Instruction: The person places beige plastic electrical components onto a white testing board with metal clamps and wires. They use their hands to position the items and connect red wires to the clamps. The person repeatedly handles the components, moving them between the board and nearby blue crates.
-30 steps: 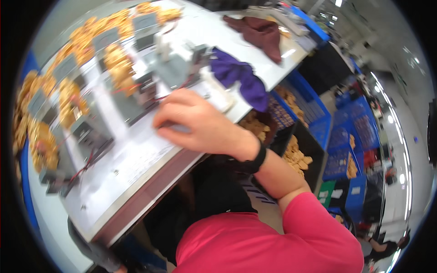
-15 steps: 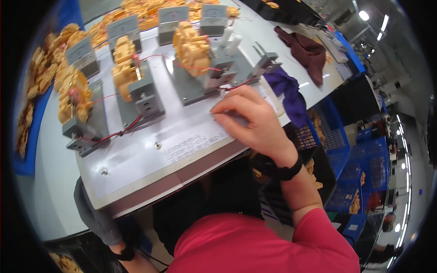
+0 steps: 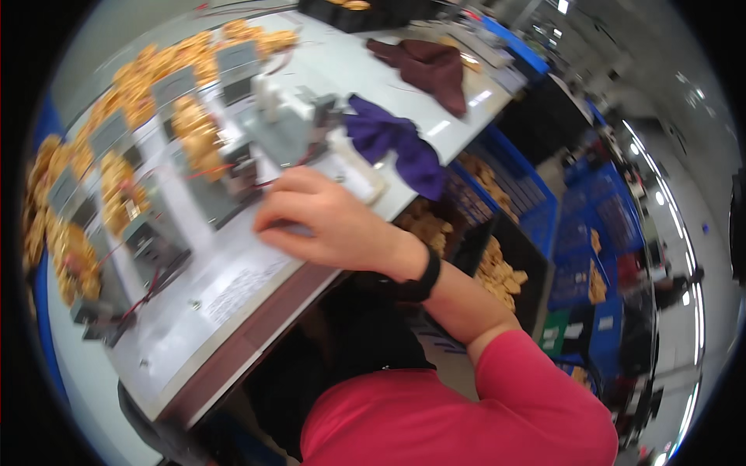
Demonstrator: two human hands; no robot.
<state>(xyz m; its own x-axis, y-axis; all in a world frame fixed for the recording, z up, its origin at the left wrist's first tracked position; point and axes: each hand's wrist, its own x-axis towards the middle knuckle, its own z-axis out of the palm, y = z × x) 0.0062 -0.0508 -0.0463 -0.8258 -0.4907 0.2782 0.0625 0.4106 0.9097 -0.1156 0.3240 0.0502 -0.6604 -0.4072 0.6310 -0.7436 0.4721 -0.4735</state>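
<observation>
Yellow part (image 3: 198, 140) sits on a grey fixture (image 3: 211, 198), farther left of the purple cloth (image 3: 396, 147) than the curled fingers (image 3: 291, 204) of the right hand (image 3: 322, 221), apart from them; honestly can't tell if they're pinching anything.

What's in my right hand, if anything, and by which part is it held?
That can't be told: your right hand is curled over the white panel, thumb and fingertips close together, with nothing clearly visible between them.

Bright ceiling lamps (image 3: 699, 314) line the far right; glare streaks the table (image 3: 334, 54). Blur softens the yellow parts (image 3: 198, 136) at left; fisheye edges bend into black corners.
</observation>
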